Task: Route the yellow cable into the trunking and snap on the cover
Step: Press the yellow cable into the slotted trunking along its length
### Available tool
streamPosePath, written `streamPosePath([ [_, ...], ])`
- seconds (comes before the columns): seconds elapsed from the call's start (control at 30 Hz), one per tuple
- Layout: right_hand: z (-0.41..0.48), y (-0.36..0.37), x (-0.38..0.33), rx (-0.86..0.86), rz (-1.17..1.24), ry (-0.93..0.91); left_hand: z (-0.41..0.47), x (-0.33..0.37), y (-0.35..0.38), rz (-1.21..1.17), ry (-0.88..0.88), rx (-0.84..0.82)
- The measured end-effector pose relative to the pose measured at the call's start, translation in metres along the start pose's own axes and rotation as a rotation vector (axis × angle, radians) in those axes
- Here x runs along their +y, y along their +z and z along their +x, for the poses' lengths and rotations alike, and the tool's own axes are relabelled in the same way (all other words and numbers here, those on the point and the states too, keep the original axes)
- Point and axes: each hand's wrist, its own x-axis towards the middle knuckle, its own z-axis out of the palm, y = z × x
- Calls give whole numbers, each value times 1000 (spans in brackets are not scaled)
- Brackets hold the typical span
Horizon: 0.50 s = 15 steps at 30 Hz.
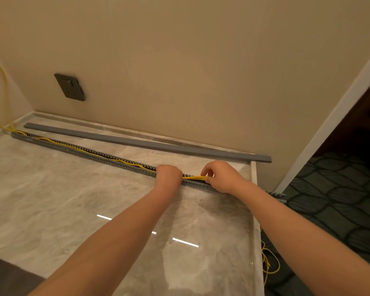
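Beige wall (179,60) rises behind a pale marble counter (62,199), with a dark socket plate (69,87) set low on it. At the far left the yellow cable (77,148) comes down the corner and snakes along inside the slotted grey trunking (107,160), which lies open across the marble. Behind it, apart and nearer the wall, rests the long grey cover (147,144). The left hand (168,175) is clenched down over the trunking, fist closed around the cable. Just beside it, the right hand (221,177) pinches the strands between fingertips above the channel. More yellow cable dangles over the patterned carpet (329,189) at right
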Motion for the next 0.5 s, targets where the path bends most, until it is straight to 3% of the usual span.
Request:
streamPosePath([
  [0.3,0,4,-9,-118,-469,-165,-4,0,2,2,-22,23],
  [0.5,4,1,-11,-213,-442,-141,-10,-1,-5,-29,5,73],
])
